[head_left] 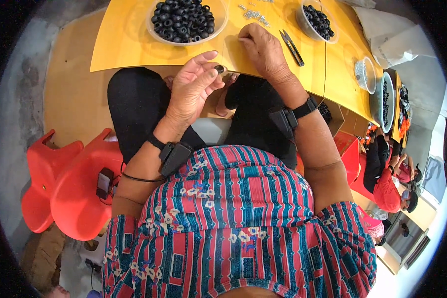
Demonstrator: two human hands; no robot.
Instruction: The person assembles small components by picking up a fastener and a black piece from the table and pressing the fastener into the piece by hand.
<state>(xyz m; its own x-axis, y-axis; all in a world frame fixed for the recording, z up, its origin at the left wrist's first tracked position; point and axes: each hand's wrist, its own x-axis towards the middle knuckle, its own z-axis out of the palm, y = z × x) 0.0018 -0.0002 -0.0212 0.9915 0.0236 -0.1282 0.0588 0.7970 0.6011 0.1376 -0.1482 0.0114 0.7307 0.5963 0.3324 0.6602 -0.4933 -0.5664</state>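
Note:
My left hand (191, 92) is raised just off the table's front edge, palm partly up. Between its thumb and finger it pinches a small black ring-shaped part (219, 69), similar to the pieces in the tub. To its right, my right hand (264, 53) is over the table edge with fingers curled and tips together. Whatever those fingertips hold, if anything, is too small to make out. Beyond the hands, a clear round tub (222, 27) is heaped with black rings (183, 21). Small silvery pieces (256, 16) lie scattered beyond my right hand.
Black-handled thread snips (292, 48) lie on the yellow table (124, 44) right of my right hand. Farther right stand a second tub of black parts (317, 22), a small clear bowl (364, 74) and a larger basin (388, 102). Red chairs (82, 188) are at left; other people sit far right.

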